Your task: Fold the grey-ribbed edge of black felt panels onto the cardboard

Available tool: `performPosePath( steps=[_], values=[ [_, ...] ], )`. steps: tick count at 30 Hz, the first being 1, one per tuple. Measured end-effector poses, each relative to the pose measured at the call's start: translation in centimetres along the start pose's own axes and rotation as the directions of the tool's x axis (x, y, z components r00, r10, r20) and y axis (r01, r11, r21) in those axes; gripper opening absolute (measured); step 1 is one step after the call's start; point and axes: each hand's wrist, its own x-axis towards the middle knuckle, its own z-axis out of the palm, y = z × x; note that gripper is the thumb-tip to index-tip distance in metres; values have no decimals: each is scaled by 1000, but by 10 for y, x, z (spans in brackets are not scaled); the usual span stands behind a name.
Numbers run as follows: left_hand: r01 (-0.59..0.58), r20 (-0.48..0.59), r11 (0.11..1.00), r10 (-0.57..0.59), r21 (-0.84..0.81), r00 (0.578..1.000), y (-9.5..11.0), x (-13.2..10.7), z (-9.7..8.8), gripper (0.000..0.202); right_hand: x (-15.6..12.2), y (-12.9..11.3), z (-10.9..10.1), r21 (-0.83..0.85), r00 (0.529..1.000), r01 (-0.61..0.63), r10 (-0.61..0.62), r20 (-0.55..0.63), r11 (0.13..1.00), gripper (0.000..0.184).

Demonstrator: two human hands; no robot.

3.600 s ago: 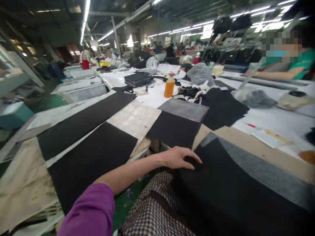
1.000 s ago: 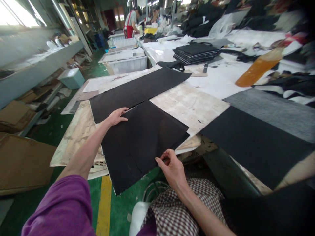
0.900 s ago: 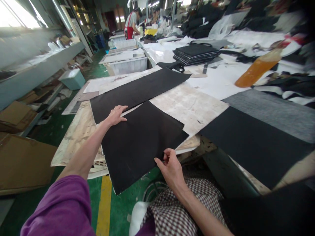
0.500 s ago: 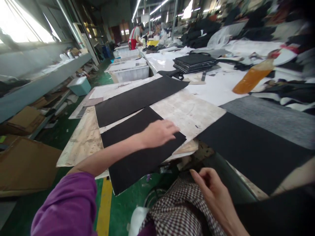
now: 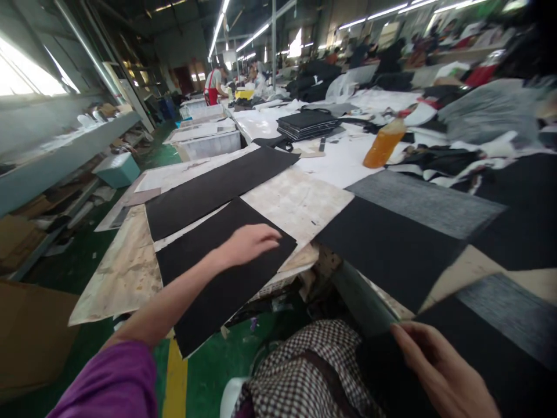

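Observation:
My left hand [image 5: 250, 244] reaches over a black fabric panel [image 5: 209, 278] on the near left of the table, fingers stretched out and holding nothing. Whether it touches the panel I cannot tell. At the lower right, my right hand [image 5: 444, 366] has thumb and fingers pinched at the edge of another black fabric panel [image 5: 491, 342], which has a grey strip along it. Part of that panel hangs dark in front of my checked apron [image 5: 313, 377]. Between the hands lies a black panel [image 5: 387, 249] bordered by a grey fabric strip [image 5: 426, 200].
A long black panel [image 5: 217, 188] lies behind the left one on stained boards [image 5: 117, 261]. Farther back are a stack of black pieces [image 5: 307, 125] and a bottle of orange liquid [image 5: 383, 145]. White bins [image 5: 209, 145] and a person in red [image 5: 213, 87] are beyond.
The view has turned to the right, showing more black panels there. My right hand has moved right, onto a black panel's edge. My left hand stays over the left panel.

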Motion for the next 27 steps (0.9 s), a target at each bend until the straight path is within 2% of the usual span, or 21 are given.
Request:
performPosePath(
  steps=[1,2,3,4,6,8,12,16,18,21,27],
  values=[
    [92,-47,996,-91,7,995,-30,-16,-10,31,13,-12,7,28,999,11,-13,46,1000,32],
    [267,-108,963,-268,-25,957,-58,-34,-19,31,27,-25,15,48,995,39,-43,88,998,34],
    [413,-143,909,-416,-50,898,-85,-52,-26,32,42,-39,25,54,987,86,-92,133,995,35],
    [510,-169,858,-513,-61,842,-107,-69,-30,34,58,-52,37,52,976,138,-145,162,989,34],
    [605,-191,793,-606,-70,772,-142,-100,-31,38,91,-81,64,44,943,254,-257,212,966,32],
    [629,-189,776,-626,-55,756,-164,-120,-25,40,124,-110,93,-1,906,347,-335,259,938,29],
    [644,-236,764,-632,-29,738,-193,-134,-20,39,178,-163,151,-163,843,479,-400,359,863,28],
    [679,-291,732,-663,-57,690,-226,-135,-36,36,202,-193,194,-401,843,507,-342,414,763,38],
    [692,-312,718,-676,-73,668,-240,-137,-47,35,206,-197,208,-463,853,497,-315,416,734,37],
    [712,-350,697,-691,-88,633,-252,-144,-57,35,209,-195,221,-458,870,469,-306,386,755,30],
    [736,-369,666,-718,-119,590,-250,-157,-50,36,209,-185,235,-342,898,416,-323,297,843,21]
  ],
)
